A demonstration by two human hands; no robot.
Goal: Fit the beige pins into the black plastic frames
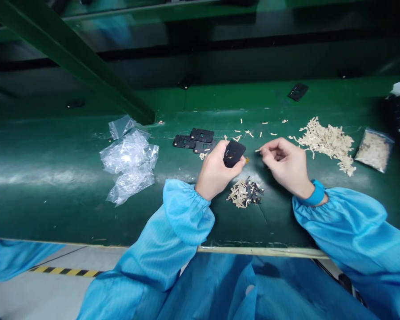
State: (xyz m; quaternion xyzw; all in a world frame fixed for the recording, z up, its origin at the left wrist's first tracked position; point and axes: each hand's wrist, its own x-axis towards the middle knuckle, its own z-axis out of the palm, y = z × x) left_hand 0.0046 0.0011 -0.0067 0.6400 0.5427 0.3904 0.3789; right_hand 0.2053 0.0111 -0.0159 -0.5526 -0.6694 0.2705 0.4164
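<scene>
Left hand point(213, 173) near right hand point(285, 162), its fingers point(270, 146) pinched

left hand point(216, 171) holds black plastic frame point(235, 153) | right hand point(282, 160) pinches beige strip point(258, 150) | green belt point(53, 209)

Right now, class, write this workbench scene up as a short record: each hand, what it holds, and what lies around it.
Left hand: holds a black plate
Right hand: pinches a thin pale strip
Between the hands: small pile of pale and black pieces
Right of the hands: heap of pale strips; clear bag of pale strips
Left of the hands: black plates; crumpled clear plastic bags
Surface: green work surface
Clothing: blue sleeves; blue wristband
</scene>
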